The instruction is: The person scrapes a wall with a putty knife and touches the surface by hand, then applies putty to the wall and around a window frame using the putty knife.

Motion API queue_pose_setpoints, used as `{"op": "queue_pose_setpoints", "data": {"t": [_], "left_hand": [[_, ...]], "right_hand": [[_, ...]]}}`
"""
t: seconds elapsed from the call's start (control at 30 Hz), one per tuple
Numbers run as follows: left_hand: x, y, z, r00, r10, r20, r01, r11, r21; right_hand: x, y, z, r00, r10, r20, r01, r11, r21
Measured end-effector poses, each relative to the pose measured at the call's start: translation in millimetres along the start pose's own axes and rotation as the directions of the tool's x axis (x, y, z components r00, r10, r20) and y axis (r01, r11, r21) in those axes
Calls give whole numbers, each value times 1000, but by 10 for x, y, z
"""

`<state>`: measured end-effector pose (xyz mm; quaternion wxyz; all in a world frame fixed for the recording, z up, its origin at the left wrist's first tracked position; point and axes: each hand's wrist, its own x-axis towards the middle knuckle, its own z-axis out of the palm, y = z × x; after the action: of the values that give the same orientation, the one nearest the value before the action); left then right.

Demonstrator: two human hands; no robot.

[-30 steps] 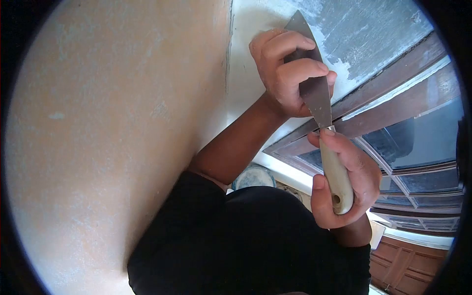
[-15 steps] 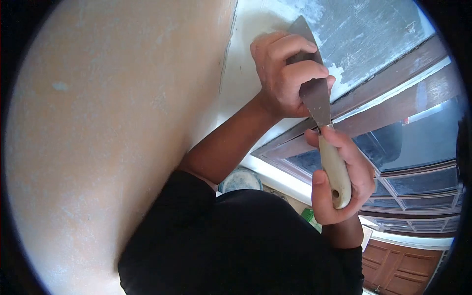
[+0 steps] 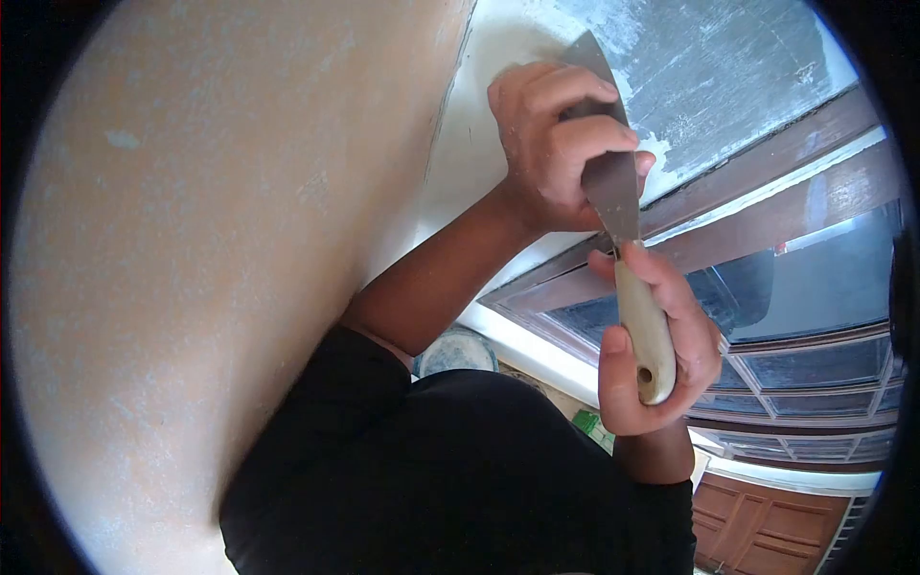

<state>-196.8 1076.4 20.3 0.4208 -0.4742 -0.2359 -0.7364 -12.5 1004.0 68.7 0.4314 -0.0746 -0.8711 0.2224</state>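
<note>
A putty knife with a wide metal blade [image 3: 613, 192] and a pale handle [image 3: 644, 331] is held between both hands. My left hand [image 3: 565, 134] is wrapped round the blade, its fingers bent across the metal; the blade's corner sticks out above them. Lower down, my right hand [image 3: 671, 345] grips the handle, with the thumb on one side and the fingers on the other. Behind the blade lies a wall patch [image 3: 709, 86] with grey and white smears. Whether the blade touches it I cannot tell.
A beige wall [image 3: 192, 240] fills the left side. Brown window frames [image 3: 767, 206] with glass panes run along the right. Below are a round bucket-like container [image 3: 455, 352], a green item [image 3: 589, 422] and a brown door [image 3: 767, 522].
The view has shifted slightly, so the wall patch and window frames sit a little differently. My right hand and the handle have moved slightly left in the picture. Both hands keep their hold.
</note>
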Motion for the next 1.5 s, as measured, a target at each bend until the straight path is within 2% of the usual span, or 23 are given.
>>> {"op": "queue_pose_setpoints", "data": {"t": [0.03,0.1,0.17,0.23,0.4,0.5,0.57,0.8,0.83,0.9,1.03,1.1,1.17,1.3,1.4,1.5], "left_hand": [[14,10,-28,998,16,53,-18,999,35],[-22,17,3,999,35,40,-34,999,-11],[-6,-19,14,998,64,21,-63,996,-55],[14,2,-34,996,53,71,-55,998,27],[-16,-8,8,997,66,48,-65,998,-27],[-42,35,12,999,20,45,-19,1000,-23],[-73,31,80,997,-52,-59,50,998,-40],[-39,-2,76,996,-47,-79,43,998,-43],[-9,-6,32,1000,-9,-24,9,1000,-10],[-9,23,3,999,30,40,-30,1000,5],[13,-4,-17,998,39,51,-41,998,44],[-12,22,-26,998,12,61,-18,996,89],[-26,2,7,998,55,41,-54,998,-22],[-25,8,-21,999,-5,45,5,1000,12],[-19,-2,-4,998,50,38,-50,998,-23],[-7,21,-38,999,6,51,-7,1000,16]], "right_hand": [[-3,-23,-17,1000,0,6,0,1000,-1],[-25,-99,-42,999,35,37,-34,999,-23],[-12,-34,-21,1000,4,14,-4,1000,-15],[-21,-29,-29,1000,-14,11,14,1000,-6],[-13,-39,-28,1000,-26,-2,26,1000,-15],[-13,-86,-23,1000,-2,11,2,1000,-18],[-12,-54,7,1000,-22,-12,22,1000,-2],[11,-39,14,999,-15,-31,17,999,43],[-5,-73,-21,1000,-8,-24,9,999,43],[-28,-161,-98,987,119,109,-120,993,4],[-48,-54,-49,992,101,73,-104,994,43],[-1,-14,11,1000,2,-21,0,996,89],[-10,-48,-1,1000,-16,-26,18,998,66],[8,-39,5,1000,-13,-3,13,1000,19],[18,-69,-18,999,-42,5,41,999,24],[10,-50,-12,1000,-25,4,25,1000,12]]}}
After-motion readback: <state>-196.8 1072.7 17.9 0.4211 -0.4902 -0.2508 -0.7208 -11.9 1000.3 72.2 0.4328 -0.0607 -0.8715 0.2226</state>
